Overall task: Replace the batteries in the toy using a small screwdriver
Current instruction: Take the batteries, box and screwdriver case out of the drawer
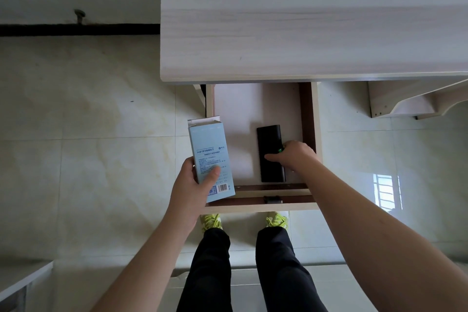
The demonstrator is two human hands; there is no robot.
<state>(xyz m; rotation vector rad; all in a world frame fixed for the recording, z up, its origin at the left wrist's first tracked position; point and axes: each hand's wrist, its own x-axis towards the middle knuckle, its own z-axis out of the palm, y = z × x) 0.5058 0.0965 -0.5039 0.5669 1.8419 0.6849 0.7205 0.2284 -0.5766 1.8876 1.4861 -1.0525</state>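
Now fetching tools: my left hand (195, 182) grips pale blue cardboard screwdriver box (211, 159), flap open; right hand (291, 157) fingers curl round small green-tipped item, resting on black flat case (271, 153) in open wooden drawer (312, 134). Toy unseen. Next, I reckon: lift out, move to bench (304, 20).

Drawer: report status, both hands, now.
Left hand grips light blue box, top flap open. Right hand in open drawer, on black case, something green at fingers. Toy, batteries not seen.

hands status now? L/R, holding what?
Left hand: grips the light blue cardboard box, top flap open.
Right hand: in the open wooden drawer, fingers curled on the flat black rectangular case.
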